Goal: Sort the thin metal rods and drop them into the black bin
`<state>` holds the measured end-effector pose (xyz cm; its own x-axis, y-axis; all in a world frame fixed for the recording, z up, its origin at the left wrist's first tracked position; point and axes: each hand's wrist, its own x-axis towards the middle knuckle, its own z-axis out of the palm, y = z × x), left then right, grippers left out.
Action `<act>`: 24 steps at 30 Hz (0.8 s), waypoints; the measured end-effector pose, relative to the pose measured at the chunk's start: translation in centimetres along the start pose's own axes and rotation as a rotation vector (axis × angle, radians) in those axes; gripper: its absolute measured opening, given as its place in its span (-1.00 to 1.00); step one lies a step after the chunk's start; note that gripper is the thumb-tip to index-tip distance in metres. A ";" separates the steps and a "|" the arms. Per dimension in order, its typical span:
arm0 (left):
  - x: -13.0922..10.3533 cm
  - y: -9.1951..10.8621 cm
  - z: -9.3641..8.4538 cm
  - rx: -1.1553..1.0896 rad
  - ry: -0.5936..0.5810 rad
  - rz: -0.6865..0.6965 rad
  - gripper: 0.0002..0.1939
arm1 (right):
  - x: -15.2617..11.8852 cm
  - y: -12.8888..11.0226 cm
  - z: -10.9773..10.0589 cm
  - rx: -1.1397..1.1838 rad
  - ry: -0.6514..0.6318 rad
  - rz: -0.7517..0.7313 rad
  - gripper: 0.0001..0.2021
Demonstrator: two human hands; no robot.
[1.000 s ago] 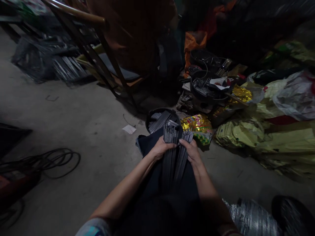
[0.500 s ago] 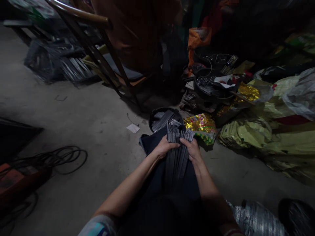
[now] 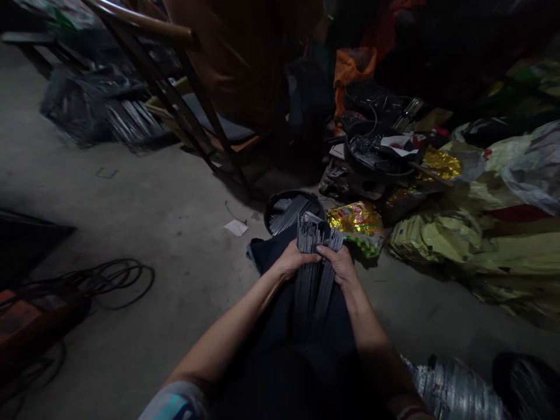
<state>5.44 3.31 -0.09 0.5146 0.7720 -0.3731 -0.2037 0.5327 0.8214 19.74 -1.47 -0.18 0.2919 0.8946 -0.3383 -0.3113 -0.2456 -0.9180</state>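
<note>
On my lap lies a bundle of thin grey metal rods, split into two parts that fan apart. My left hand is closed around the left part, its thumb laid across the rods. The right part is gripped by my right hand, with its thumb pointing in toward the gap. The two thumbs almost meet. Dark cloth covers my legs beneath the rods. Just beyond my hands stands a round black tub with more grey rods in it.
A gold packet lies right of the tub. Farther back are a black basin of metal pieces and a seated person on a chair. Yellowish sacks pile up at right. Cables coil on the left floor.
The right-hand part of the rods looks narrower now, and the gap between the two parts has shifted a little. My right thumb has moved slightly left. Both hands keep their hold.
</note>
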 end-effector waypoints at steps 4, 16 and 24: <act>0.1 -0.3 -0.1 -0.006 0.015 -0.012 -0.49 | 0.1 0.0 0.0 0.007 0.012 0.011 -0.74; -0.1 0.1 0.1 0.002 -0.011 -0.009 -0.65 | 0.0 0.1 -0.1 -0.030 0.049 -0.025 -0.75; 0.1 -0.3 0.3 0.040 0.070 0.002 -0.58 | 0.2 0.1 0.0 -0.057 0.081 -0.020 -0.76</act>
<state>5.78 3.10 -0.29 0.4544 0.7961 -0.3996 -0.1702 0.5179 0.8383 19.74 -1.34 -0.36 0.3705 0.8668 -0.3338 -0.2539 -0.2512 -0.9340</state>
